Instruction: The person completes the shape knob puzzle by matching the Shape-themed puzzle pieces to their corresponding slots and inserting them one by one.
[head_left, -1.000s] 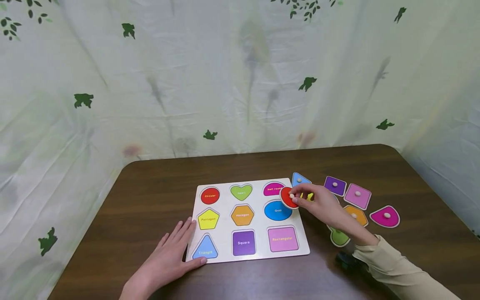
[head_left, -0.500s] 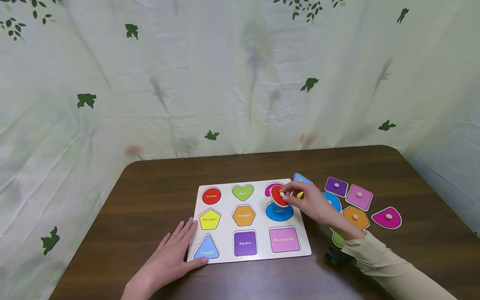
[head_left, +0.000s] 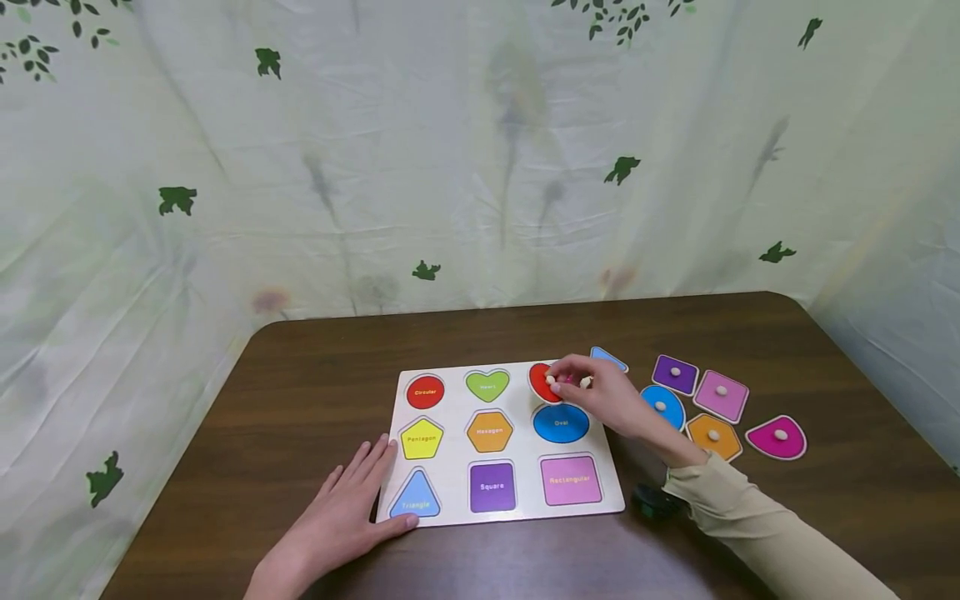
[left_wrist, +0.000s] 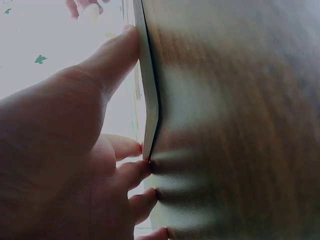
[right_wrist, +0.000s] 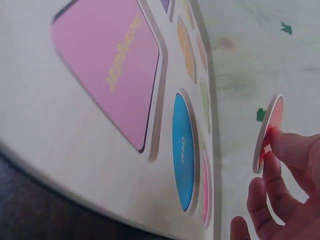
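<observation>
Across from me, a person's right hand [head_left: 611, 404] pinches a red disc [head_left: 542, 385] by its small white knob [head_left: 551, 380], thumb and fingertips drawn together in a narrow grip. The disc hangs over the upper right corner of a white board [head_left: 454, 492], in front of the magenta shape there and just above the blue oval print [head_left: 561, 423]. Seen from the right wrist, it is tilted and stands clear of the board.

The left hand [head_left: 333, 517] holds nothing; its grip is wide, the fingers stretched out along the board's left edge and the thumb resting on the lower left corner, just beside the blue triangle print [head_left: 416, 497]. At the opposite end of the top row sits the red circle print [head_left: 425, 392].

Right of the board, loose pieces with pale knobs lie on the brown surface [head_left: 315, 375]: a purple square [head_left: 675, 375], a pink rectangle [head_left: 721, 397], a blue oval piece [head_left: 663, 408], an orange hexagon [head_left: 713, 437] and, farthest out, a magenta half round [head_left: 777, 438]. A blue piece [head_left: 609, 358] peeks out behind the right hand. A pale sleeve [head_left: 757, 517] covers the right forearm, and a leaf-printed curtain [head_left: 420, 150] hangs behind everything.
</observation>
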